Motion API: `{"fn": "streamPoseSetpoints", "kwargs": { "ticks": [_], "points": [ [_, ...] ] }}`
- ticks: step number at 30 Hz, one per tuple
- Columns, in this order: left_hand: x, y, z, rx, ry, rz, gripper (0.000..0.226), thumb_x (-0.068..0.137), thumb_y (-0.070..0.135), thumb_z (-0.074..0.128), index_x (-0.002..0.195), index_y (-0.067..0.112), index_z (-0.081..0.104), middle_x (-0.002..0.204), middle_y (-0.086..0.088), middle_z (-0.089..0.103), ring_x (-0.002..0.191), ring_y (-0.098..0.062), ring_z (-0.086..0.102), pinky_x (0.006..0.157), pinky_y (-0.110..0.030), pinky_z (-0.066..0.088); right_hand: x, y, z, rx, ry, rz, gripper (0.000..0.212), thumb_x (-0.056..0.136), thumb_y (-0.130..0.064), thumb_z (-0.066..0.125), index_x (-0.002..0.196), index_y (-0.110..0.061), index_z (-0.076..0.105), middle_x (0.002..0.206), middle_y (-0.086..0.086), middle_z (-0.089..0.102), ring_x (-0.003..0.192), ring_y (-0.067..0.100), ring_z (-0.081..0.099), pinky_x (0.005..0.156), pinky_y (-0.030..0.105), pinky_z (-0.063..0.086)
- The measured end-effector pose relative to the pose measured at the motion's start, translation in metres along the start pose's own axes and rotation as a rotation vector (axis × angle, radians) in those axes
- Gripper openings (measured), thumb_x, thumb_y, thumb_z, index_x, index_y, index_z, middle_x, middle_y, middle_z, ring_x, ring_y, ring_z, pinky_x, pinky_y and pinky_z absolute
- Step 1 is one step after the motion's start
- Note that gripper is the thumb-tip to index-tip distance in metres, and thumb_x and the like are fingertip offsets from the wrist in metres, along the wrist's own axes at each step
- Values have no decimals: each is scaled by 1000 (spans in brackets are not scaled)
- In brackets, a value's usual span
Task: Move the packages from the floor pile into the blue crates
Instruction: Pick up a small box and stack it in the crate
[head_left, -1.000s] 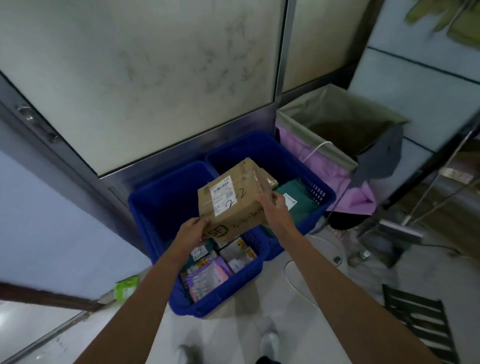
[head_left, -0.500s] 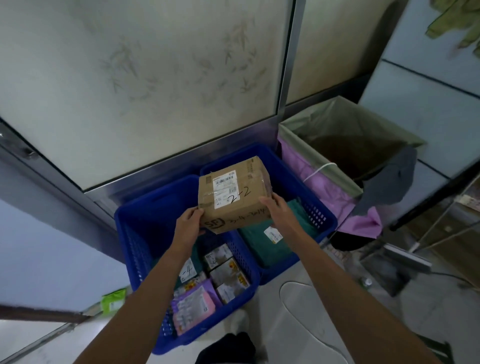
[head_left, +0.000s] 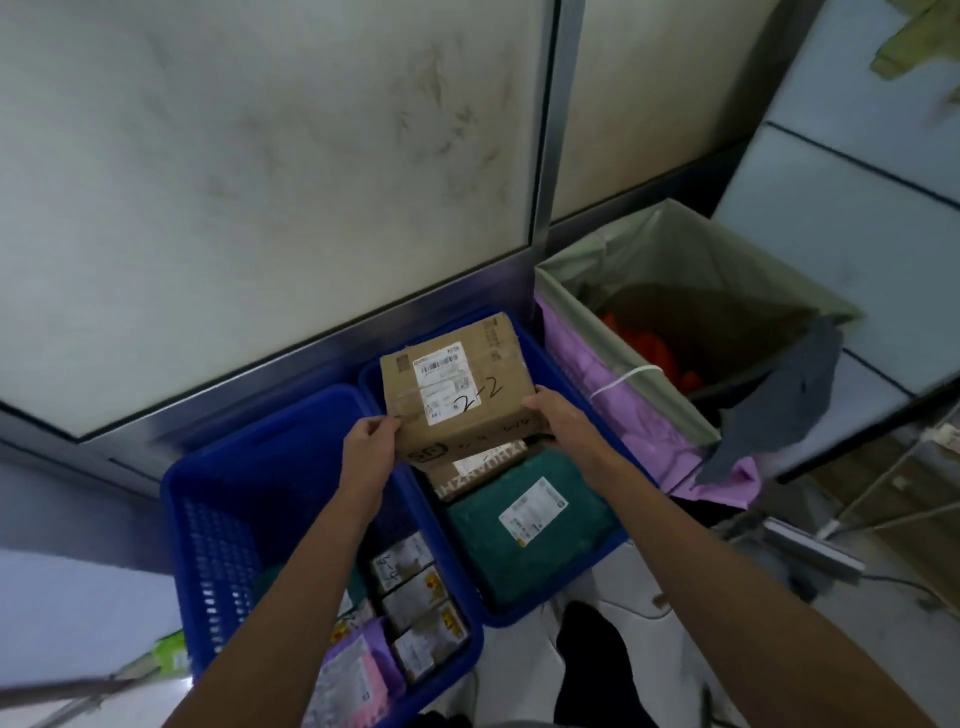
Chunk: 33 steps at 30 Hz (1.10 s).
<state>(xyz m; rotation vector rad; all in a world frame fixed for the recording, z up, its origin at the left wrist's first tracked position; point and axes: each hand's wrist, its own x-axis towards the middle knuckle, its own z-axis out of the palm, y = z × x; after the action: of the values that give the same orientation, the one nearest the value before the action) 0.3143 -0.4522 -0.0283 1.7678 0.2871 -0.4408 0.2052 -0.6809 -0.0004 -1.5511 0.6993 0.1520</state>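
A brown cardboard box (head_left: 457, 387) with a white label and "2-2" written on it is held over the far end of the right blue crate (head_left: 608, 558). My left hand (head_left: 371, 447) grips its near left corner and my right hand (head_left: 558, 421) grips its near right edge. Under the box lie another taped carton (head_left: 480, 470) and a green mailer bag (head_left: 524, 530) with a white label. The left blue crate (head_left: 218, 519) stands beside it and holds several small packages (head_left: 410, 603) at its near end.
A bin lined with green and purple bags (head_left: 639, 374) stands right of the crates, a grey cloth (head_left: 774, 405) draped over its corner. Frosted glass panels with a metal frame (head_left: 543, 208) rise directly behind the crates. A broom handle (head_left: 67, 693) crosses the lower left.
Both hands have carried the cardboard box farther forward and to the right, from above the left crate's edge to above the right crate's far end.
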Motion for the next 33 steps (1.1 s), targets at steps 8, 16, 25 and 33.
{"fn": "streamPoseSetpoints", "kwargs": {
  "ticks": [8,16,25,33],
  "points": [
    [38,29,59,38,167,-12,24,95,34,57,115,20,58,111,1,65,99,-16,65,89,-44,57,104,-38,-42,-44,-189,50,22,101,-35,41,103,-33,63,104,-8,65,100,10,59,82,29,43],
    [79,36,100,152,202,-29,24,94,33,62,115,24,58,104,9,66,90,-3,63,64,-19,48,207,-44,-50,-265,-250,-24,45,99,-28,52,145,-28,50,132,-8,61,116,11,58,92,27,47],
    [178,-37,112,235,276,-149,33,91,42,58,122,31,59,110,9,67,100,-13,64,87,-37,56,312,10,-7,-578,-238,-75,54,100,-30,51,152,-30,39,134,-3,58,101,14,53,81,32,44],
    [224,-101,136,337,190,-176,44,101,34,45,144,26,40,115,3,65,100,-20,64,85,-38,53,373,88,-2,-462,-254,29,49,101,-35,53,149,-35,44,144,-2,55,126,19,55,105,40,47]
  ]
}}
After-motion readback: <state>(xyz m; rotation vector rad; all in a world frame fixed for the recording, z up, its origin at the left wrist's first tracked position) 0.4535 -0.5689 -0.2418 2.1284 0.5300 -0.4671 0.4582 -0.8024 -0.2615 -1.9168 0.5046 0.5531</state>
